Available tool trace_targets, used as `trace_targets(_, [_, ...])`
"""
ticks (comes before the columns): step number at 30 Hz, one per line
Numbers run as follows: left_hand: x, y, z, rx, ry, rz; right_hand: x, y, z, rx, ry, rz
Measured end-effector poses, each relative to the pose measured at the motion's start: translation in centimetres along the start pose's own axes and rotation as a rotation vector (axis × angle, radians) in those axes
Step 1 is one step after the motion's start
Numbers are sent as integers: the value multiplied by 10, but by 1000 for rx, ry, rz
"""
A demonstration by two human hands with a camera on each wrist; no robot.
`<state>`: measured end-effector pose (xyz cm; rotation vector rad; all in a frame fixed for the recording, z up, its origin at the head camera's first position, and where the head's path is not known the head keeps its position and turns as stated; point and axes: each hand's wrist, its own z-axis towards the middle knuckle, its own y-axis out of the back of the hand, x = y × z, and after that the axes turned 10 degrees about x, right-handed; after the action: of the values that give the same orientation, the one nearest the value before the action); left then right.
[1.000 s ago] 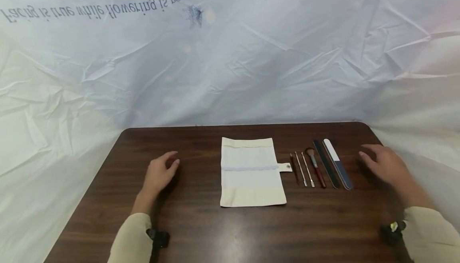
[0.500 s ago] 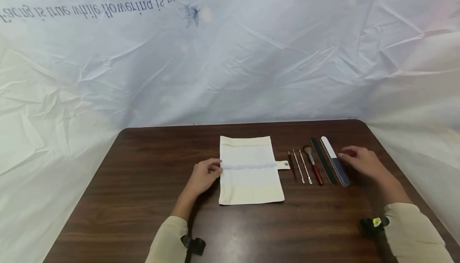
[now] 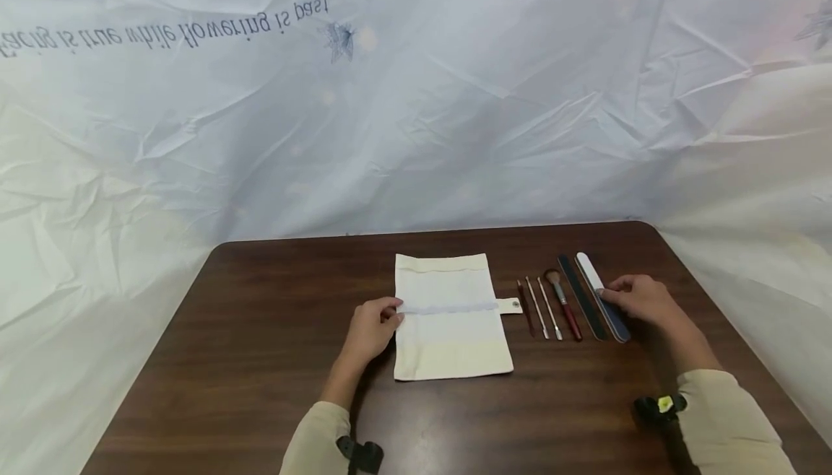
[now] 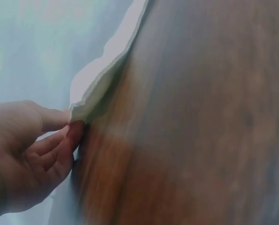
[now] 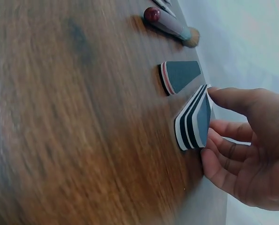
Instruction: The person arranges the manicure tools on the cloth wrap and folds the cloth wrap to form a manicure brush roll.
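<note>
My left hand [image 3: 372,330] is at the left edge of the unfolded cream cloth tool roll [image 3: 448,359]. In the left wrist view, thumb and fingertips pinch the roll's edge [image 4: 104,65]. On the right, my right hand [image 3: 640,298] has thumb and fingers around the sides of a stack of white-and-blue nail files [image 3: 591,271]. Their layered ends [image 5: 193,124] lie low over the wood in the right wrist view. Just left of them lies a dark nail file [image 3: 581,296], which no hand touches.
Left of the files lie a red-handled brush [image 3: 568,312], two slim metal cuticle pushers [image 3: 542,309] and a thin brown stick [image 3: 525,307]. The roll's snap tab [image 3: 510,306] points toward them. A pale plastic sheet [image 3: 416,136] hangs behind the brown table [image 3: 273,302].
My left hand has moved right to the cloth roll and now pinches its edge. The right hand has moved left from beside the nail files onto the white-and-blue stack.
</note>
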<state>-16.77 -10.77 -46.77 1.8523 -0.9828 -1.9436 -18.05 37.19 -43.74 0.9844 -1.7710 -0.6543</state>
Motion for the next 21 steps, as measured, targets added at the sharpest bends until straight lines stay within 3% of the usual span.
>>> trace_targets(8, [1,-6,3,-23,33,26,5,-2,4,23,-50,28])
trace_targets(21, [1,-4,6,-62,30,25,11,-1,5,3,-67,17])
